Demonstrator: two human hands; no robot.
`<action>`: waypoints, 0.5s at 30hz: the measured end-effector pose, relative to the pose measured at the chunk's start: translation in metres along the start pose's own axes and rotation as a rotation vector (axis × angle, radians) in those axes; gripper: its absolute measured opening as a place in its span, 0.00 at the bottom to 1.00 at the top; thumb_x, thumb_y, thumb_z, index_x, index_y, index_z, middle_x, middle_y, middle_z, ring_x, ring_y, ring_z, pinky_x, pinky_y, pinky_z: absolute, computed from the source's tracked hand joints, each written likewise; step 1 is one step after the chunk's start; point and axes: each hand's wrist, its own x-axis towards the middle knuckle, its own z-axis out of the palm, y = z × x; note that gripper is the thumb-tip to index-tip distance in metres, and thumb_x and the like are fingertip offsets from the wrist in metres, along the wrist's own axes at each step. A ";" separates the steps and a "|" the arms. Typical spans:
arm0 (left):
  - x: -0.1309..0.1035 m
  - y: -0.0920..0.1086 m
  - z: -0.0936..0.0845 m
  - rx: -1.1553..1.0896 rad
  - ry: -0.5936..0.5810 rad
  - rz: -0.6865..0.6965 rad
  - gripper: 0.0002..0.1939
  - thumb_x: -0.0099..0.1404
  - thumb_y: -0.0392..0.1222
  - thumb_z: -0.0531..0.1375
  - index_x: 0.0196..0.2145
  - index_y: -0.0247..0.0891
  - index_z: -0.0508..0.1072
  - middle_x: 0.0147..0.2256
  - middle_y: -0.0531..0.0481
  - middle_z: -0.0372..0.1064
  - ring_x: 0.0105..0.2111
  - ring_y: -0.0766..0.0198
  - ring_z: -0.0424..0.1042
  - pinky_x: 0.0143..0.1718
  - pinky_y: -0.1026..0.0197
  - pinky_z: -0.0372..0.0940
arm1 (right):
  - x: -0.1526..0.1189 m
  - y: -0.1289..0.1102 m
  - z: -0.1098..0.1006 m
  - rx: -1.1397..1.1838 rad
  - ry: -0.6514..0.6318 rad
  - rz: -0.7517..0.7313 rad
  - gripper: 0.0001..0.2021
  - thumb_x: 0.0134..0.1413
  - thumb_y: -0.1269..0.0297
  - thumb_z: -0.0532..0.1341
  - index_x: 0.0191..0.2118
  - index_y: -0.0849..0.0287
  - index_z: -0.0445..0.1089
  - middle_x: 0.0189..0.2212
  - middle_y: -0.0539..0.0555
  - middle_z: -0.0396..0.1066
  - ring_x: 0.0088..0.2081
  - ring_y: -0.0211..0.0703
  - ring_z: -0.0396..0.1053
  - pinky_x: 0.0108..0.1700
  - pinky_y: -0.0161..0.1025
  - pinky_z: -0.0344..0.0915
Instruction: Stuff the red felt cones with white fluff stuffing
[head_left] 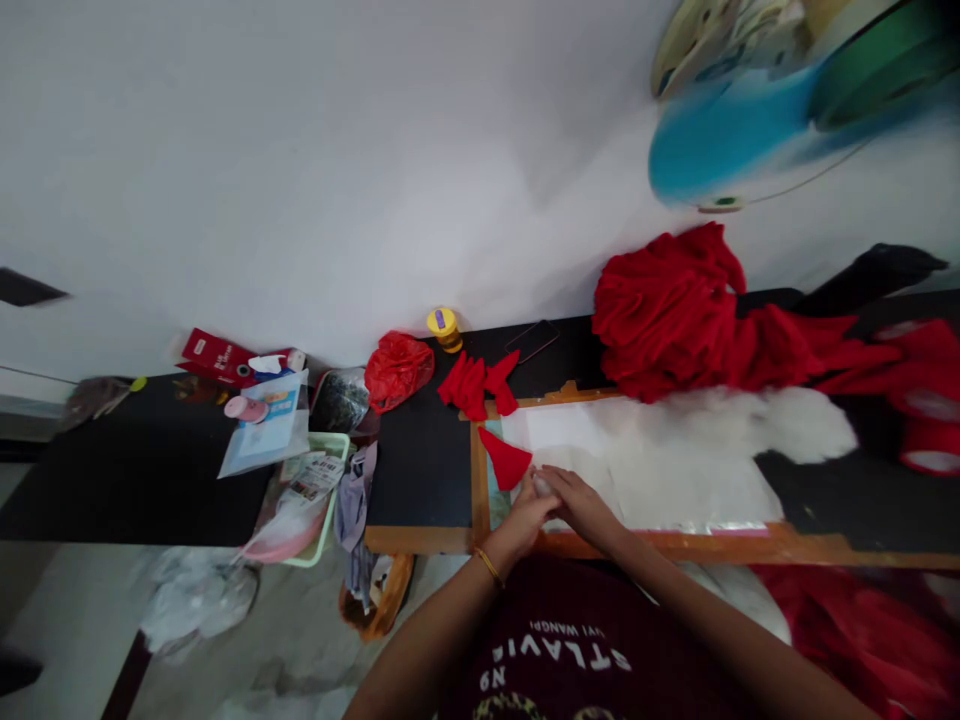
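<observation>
Both of my hands meet above the near edge of the table. Between the fingers of my left hand point(527, 520) and my right hand point(581, 503) sits a small wad of white stuffing point(541, 486), partly hidden by the fingers. Just beyond my left hand lies a red cone-shaped fabric piece point(506, 459), point away from me. Further back is a group of small red fabric pieces point(469, 385). To the right, a heap of loose white stuffing point(795, 420) spreads over a white sheet point(570, 430).
A big pile of red cloth point(667, 310) stands at the back right. Against the wall are a yellow-lidded jar point(445, 330) and a red plastic bag point(399, 372). On the left, a green basket point(330, 500) sits between the black tabletops. A blurred blue object point(720, 140) hangs upper right.
</observation>
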 end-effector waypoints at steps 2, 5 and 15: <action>-0.003 -0.008 -0.008 -0.035 -0.026 -0.026 0.34 0.51 0.37 0.66 0.57 0.41 0.65 0.46 0.43 0.72 0.41 0.57 0.74 0.40 0.56 0.70 | -0.007 0.005 0.005 -0.033 0.000 0.038 0.24 0.53 0.74 0.58 0.57 0.54 0.69 0.54 0.61 0.71 0.54 0.53 0.70 0.56 0.53 0.67; 0.001 -0.013 -0.026 0.228 0.029 0.034 0.24 0.55 0.39 0.64 0.51 0.39 0.69 0.38 0.46 0.72 0.37 0.58 0.74 0.42 0.52 0.69 | -0.017 0.016 0.013 -0.013 -0.026 0.123 0.20 0.53 0.73 0.57 0.52 0.56 0.72 0.48 0.60 0.74 0.48 0.50 0.73 0.53 0.48 0.69; 0.044 -0.006 -0.055 1.203 0.351 0.496 0.25 0.63 0.43 0.61 0.56 0.34 0.64 0.54 0.33 0.64 0.57 0.42 0.61 0.59 0.43 0.51 | -0.033 0.046 0.005 0.188 0.220 0.635 0.16 0.50 0.56 0.60 0.43 0.57 0.74 0.39 0.59 0.79 0.40 0.56 0.77 0.45 0.50 0.72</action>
